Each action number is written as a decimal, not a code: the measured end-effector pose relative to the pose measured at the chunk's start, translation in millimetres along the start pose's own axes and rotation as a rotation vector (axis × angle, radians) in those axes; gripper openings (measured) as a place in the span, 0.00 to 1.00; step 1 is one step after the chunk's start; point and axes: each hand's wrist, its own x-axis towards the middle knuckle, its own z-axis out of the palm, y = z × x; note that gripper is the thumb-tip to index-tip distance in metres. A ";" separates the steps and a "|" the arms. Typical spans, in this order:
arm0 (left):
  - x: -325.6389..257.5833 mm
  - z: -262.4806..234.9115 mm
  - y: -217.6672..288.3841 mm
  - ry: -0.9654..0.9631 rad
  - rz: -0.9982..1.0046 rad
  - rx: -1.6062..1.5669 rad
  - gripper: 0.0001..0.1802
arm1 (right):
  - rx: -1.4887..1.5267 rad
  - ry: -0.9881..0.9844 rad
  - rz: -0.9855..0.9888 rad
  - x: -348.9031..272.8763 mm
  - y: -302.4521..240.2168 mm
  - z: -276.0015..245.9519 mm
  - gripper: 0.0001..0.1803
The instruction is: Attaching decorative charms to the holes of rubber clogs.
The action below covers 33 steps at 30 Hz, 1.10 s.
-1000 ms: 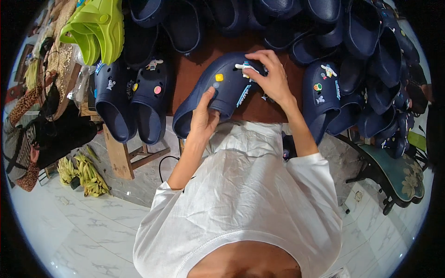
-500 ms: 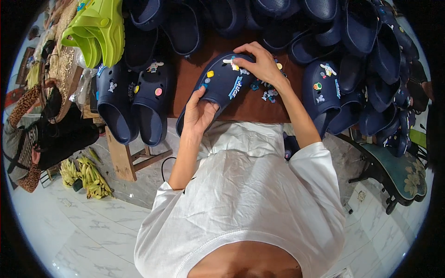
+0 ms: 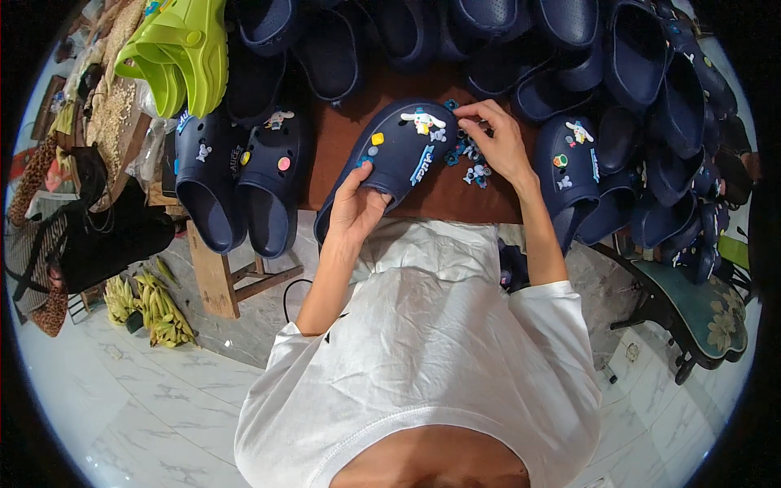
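Note:
My left hand [image 3: 358,207] is closed on a navy clog [image 3: 392,154] at its opening, with the thumb on the outside. White character, yellow and blue charms and a pale blue lettering charm sit on the clog's upper, which points away and to the right. My right hand [image 3: 498,140] is just right of the toe, thumb and forefinger apart, over small blue charms [image 3: 476,172] on the brown tabletop [image 3: 325,134]. Nothing shows between its fingers. The clog's far side and sole are hidden.
Decorated navy clogs stand at left [image 3: 272,179] and right [image 3: 565,167] of the table. More navy clogs [image 3: 407,37] line its back and pile up at right. Lime green clogs [image 3: 183,57] hang at upper left. A wooden stool [image 3: 213,272] and a green-cushioned chair [image 3: 691,305] flank me.
My right hand has let go of the white character charm on the clog's toe and moved right to the loose charms. My left hand still holds the clog.

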 end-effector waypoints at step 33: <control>-7.5 10.5 -14.7 -0.003 -0.069 0.041 0.29 | -0.134 -0.231 -0.145 -1.1 -28.2 -11.3 0.23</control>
